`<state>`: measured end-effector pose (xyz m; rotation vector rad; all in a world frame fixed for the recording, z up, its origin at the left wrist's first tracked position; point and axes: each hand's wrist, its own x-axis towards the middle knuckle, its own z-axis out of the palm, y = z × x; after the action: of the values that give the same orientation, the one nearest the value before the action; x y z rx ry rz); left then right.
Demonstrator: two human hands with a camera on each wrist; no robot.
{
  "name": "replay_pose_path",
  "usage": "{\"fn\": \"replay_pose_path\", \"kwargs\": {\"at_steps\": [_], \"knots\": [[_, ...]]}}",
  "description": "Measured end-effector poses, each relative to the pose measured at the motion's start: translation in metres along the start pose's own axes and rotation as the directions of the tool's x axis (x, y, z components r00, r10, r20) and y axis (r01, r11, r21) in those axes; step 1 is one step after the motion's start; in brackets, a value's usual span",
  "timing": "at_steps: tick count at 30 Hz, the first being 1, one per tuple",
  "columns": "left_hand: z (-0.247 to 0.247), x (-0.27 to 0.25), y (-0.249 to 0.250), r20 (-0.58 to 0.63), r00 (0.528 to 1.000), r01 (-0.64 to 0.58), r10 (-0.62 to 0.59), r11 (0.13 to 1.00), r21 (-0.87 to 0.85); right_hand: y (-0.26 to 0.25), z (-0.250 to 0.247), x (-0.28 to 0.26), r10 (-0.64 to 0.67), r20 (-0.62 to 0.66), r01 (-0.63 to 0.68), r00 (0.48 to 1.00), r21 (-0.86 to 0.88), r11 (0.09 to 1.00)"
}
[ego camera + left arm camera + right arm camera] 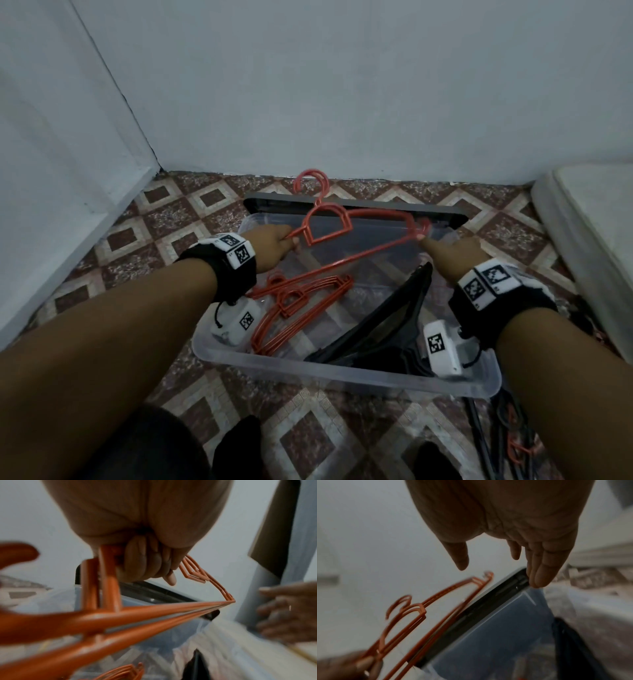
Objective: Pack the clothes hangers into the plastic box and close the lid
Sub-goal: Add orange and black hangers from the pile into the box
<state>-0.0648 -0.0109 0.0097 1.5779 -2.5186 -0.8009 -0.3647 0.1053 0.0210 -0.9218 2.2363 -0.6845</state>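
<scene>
My left hand (274,243) grips a bundle of red hangers (330,236) by its left shoulder and holds it tilted over the clear plastic box (342,373) on the floor. The left wrist view shows my fingers (145,566) curled round the red bars (154,609). My right hand (445,248) hovers just off the bundle's right tip with fingers (539,572) straight and nothing in it. Inside the box lie another stack of red hangers (291,301) at the left and black hangers (387,318) at the right. The dark grey lid (376,205) lies behind the box by the wall.
More black and red hangers (513,442) lie on the patterned floor at the lower right. A white mattress-like block (589,222) stands right of the box. Walls close off the back and the left. My feet in dark socks (239,442) are near the front of the box.
</scene>
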Motion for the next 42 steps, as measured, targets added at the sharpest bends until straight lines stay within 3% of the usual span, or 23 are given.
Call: {"fn": "replay_pose_path", "kwargs": {"at_steps": [2, 3, 5, 7, 8, 10, 13, 15, 16, 18, 20, 21, 23, 25, 27, 29, 30, 32, 35, 39, 42], "knots": [[-0.003, -0.004, 0.01, -0.015, 0.999, 0.028, -0.035, 0.941, -0.338, -0.008, 0.007, -0.007, -0.068, 0.169, 0.015, 0.983, 0.3, 0.954], [-0.004, -0.008, 0.018, 0.035, 0.999, 0.043, -0.029, 0.867, -0.497, -0.014, 0.011, -0.013, -0.163, 0.267, 0.043, 0.95, 0.406, 0.913], [-0.002, -0.017, 0.039, 0.202, 0.978, 0.108, 0.059, 0.679, -0.726, -0.03, 0.019, -0.028, -0.414, 0.34, 0.195, 0.844, 0.524, 0.829], [-0.001, -0.025, 0.06, 0.312, 0.932, 0.165, 0.185, 0.552, -0.818, -0.048, 0.024, -0.043, -0.648, 0.286, 0.346, 0.706, 0.659, 0.668], [-0.001, -0.03, 0.069, 0.332, 0.912, 0.176, 0.242, 0.499, -0.848, -0.054, 0.023, -0.049, -0.716, 0.248, 0.351, 0.652, 0.739, 0.576], [-0.003, -0.037, 0.083, 0.315, 0.89, 0.167, 0.33, 0.406, -0.898, -0.065, 0.016, -0.062, -0.779, 0.209, 0.278, 0.591, 0.853, 0.441], [-0.008, -0.045, 0.094, 0.278, 0.879, 0.131, 0.387, 0.364, -0.922, -0.07, 0.005, -0.073, -0.818, 0.207, 0.229, 0.537, 0.898, 0.377], [-0.009, -0.049, 0.1, 0.267, 0.889, 0.096, 0.372, 0.418, -0.903, -0.072, 0.006, -0.076, -0.81, 0.18, 0.238, 0.558, 0.9, 0.364], [-0.01, -0.051, 0.102, 0.25, 0.909, 0.046, 0.335, 0.514, -0.857, -0.074, 0.007, -0.078, -0.79, 0.166, 0.257, 0.59, 0.889, 0.378], [-0.014, -0.05, 0.1, 0.198, 0.948, -0.09, 0.248, 0.81, -0.58, -0.075, 0.01, -0.074, -0.731, 0.117, 0.341, 0.672, 0.828, 0.445], [-0.021, -0.045, 0.088, 0.164, 0.958, -0.198, 0.235, 0.956, -0.217, -0.071, 0.009, -0.062, -0.703, 0.043, 0.549, 0.71, 0.592, 0.59], [-0.028, -0.044, 0.08, 0.129, 0.964, -0.227, 0.232, 0.972, -0.056, -0.067, 0.007, -0.055, -0.694, 0.032, 0.635, 0.719, 0.376, 0.675], [-0.046, -0.047, 0.063, 0.133, 0.959, -0.262, 0.251, 0.963, 0.066, -0.053, 0.001, -0.043, -0.62, 0.047, 0.621, 0.783, -0.11, 0.776], [-0.066, -0.057, 0.052, 0.24, 0.932, -0.254, 0.271, 0.962, -0.099, -0.039, 0.003, -0.034, -0.499, 0.069, 0.461, 0.864, -0.506, 0.729], [-0.073, -0.059, 0.047, 0.166, 0.941, -0.271, 0.296, 0.95, -0.154, -0.029, 0.012, -0.032, -0.428, 0.102, 0.361, 0.898, -0.727, 0.583], [-0.065, -0.049, 0.044, 0.013, 0.964, -0.264, 0.264, 0.96, 0.095, -0.025, 0.026, -0.034, -0.445, 0.177, 0.398, 0.878, -0.787, 0.472], [-0.056, -0.043, 0.043, -0.003, 0.974, -0.22, 0.227, 0.944, 0.245, -0.025, 0.034, -0.037, -0.473, 0.221, 0.442, 0.853, -0.788, 0.429], [-0.031, -0.03, 0.041, 0.093, 0.989, -0.146, 0.118, 0.901, 0.409, -0.028, 0.053, -0.041, -0.525, 0.306, 0.525, 0.794, -0.781, 0.338], [0.002, -0.012, 0.029, 0.237, 0.971, -0.144, 0.043, 0.892, 0.428, -0.037, 0.08, -0.042, -0.569, 0.377, 0.587, 0.731, -0.773, 0.242], [0.034, 0.004, 0.005, 0.169, 0.981, -0.163, 0.098, 0.886, 0.434, -0.043, 0.101, -0.026, -0.582, 0.426, 0.619, 0.692, -0.765, 0.176], [0.056, 0.016, -0.015, 0.214, 0.975, -0.156, 0.059, 0.868, 0.472, -0.041, 0.118, -0.007, -0.525, 0.462, 0.624, 0.715, -0.76, 0.182]]}}
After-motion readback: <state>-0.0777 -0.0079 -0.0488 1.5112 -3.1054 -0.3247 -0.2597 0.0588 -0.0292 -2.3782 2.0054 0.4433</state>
